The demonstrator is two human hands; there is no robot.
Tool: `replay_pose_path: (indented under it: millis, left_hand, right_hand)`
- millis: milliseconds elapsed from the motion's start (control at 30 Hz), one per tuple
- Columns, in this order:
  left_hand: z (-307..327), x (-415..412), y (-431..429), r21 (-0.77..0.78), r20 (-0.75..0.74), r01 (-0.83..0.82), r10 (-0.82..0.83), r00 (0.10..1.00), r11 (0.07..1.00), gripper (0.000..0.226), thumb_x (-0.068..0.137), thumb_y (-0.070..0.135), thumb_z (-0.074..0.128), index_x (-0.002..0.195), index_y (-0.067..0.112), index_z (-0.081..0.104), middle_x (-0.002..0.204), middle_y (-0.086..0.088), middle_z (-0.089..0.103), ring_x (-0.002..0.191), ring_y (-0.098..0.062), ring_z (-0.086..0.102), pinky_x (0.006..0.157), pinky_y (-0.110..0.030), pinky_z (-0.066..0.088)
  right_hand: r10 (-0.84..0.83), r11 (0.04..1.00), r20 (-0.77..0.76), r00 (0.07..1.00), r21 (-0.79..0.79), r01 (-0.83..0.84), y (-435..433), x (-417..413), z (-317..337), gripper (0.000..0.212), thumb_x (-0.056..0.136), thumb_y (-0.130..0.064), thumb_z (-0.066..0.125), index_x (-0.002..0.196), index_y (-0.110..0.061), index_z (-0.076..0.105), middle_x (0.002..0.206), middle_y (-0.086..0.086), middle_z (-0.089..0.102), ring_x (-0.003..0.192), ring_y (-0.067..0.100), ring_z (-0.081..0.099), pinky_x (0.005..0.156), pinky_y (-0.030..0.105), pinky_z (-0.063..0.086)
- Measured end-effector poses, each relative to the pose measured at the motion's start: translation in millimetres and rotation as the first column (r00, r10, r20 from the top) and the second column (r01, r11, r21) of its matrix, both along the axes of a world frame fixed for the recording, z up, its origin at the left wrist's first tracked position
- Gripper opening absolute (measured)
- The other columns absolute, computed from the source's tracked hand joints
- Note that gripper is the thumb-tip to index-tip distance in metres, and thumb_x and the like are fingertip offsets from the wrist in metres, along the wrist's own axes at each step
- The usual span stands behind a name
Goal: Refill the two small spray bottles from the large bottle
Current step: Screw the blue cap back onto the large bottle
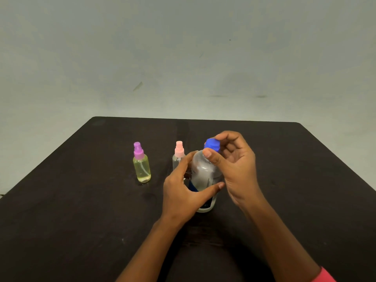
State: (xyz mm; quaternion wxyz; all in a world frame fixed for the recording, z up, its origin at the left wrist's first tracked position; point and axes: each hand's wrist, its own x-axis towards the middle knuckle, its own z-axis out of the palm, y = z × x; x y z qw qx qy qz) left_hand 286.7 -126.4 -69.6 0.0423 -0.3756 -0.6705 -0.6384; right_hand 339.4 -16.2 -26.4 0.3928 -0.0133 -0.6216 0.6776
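The large clear bottle (203, 171) with a dark blue label stands upright on the dark table (81, 210). My left hand (183, 192) wraps around its body. Fingers and thumb of my right hand (234, 159) pinch its blue cap (211, 143), which sits on the neck. A small spray bottle with a purple top (141, 165), holding yellowish liquid, stands to the left. A second small spray bottle with a pink top (179, 153) stands just behind my left hand, its lower body hidden.
The table's far edge (195, 119) meets a pale grey wall. Bare tabletop lies to the left of the purple-topped bottle and to the right of my right arm. A pink sleeve (325, 275) shows at the lower right.
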Motion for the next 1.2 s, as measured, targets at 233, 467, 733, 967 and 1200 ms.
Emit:
replay_pose_path:
  millis: [233, 467, 733, 967, 1200]
  left_hand:
    - [-0.5, 1.5, 1.3, -0.010, -0.013, 0.015, -0.015, 1.000, 1.000, 0.067, 0.061, 0.036, 0.084, 0.122, 0.027, 0.055, 0.111, 0.019, 0.065, 0.104, -0.003, 0.062, 0.083, -0.011, 0.046]
    - [2.7, 0.8, 0.0, 0.028, -0.036, -0.009, 0.010, 0.999, 1.000, 0.070, 0.062, 0.035, 0.085, 0.123, 0.033, 0.052, 0.112, 0.015, 0.065, 0.104, -0.007, 0.063, 0.082, -0.017, 0.050]
    - [-1.5, 1.5, 1.5, -0.010, -0.024, 0.023, -0.024, 0.999, 1.000, 0.071, 0.062, 0.036, 0.085, 0.125, 0.025, 0.055, 0.113, 0.015, 0.065, 0.108, -0.004, 0.061, 0.088, -0.014, 0.047]
    - [2.5, 1.5, 0.0, 0.027, -0.038, -0.012, 0.013, 0.999, 1.000, 0.069, 0.061, 0.033, 0.086, 0.121, 0.035, 0.052, 0.111, 0.022, 0.064, 0.102, -0.004, 0.063, 0.081, -0.012, 0.047]
    - [0.3, 2.0, 0.6, 0.018, -0.018, 0.010, -0.010, 1.000, 1.000, 0.069, 0.060, 0.036, 0.085, 0.122, 0.031, 0.054, 0.112, 0.018, 0.065, 0.106, -0.005, 0.062, 0.086, -0.016, 0.048]
  right_hand:
    - [-0.047, 0.991, 0.071, 0.996, 0.132, 0.037, 0.2, 0.2, -3.7, 0.059, 0.062, -0.029, 0.083, 0.115, -0.026, 0.056, 0.099, -0.016, 0.062, 0.100, 0.012, 0.062, 0.091, 0.033, 0.053]
    - [0.174, 0.985, -0.051, 0.983, 0.033, -0.172, 3.6, 3.5, -0.1, 0.028, 0.087, -0.012, 0.054, 0.114, -0.006, 0.062, 0.113, 0.010, 0.069, 0.111, 0.026, 0.063, 0.090, 0.031, 0.050]
    - [0.023, 0.999, 0.031, 0.999, 0.033, -0.024, 4.5, 0.3, -3.9, 0.041, 0.063, -0.011, 0.082, 0.095, -0.025, 0.060, 0.087, -0.010, 0.061, 0.087, 0.014, 0.061, 0.083, 0.032, 0.053]
    - [0.211, 0.977, 0.004, 0.977, -0.010, -0.211, 6.1, 3.6, 0.3, 0.041, 0.082, -0.020, 0.062, 0.121, -0.008, 0.059, 0.121, 0.009, 0.066, 0.113, 0.024, 0.061, 0.091, 0.032, 0.051]
    - [0.069, 0.998, 0.059, 0.996, -0.004, -0.069, 7.7, -0.4, -5.0, 0.038, 0.064, -0.009, 0.082, 0.090, -0.026, 0.060, 0.088, -0.006, 0.061, 0.087, 0.015, 0.062, 0.083, 0.034, 0.052]
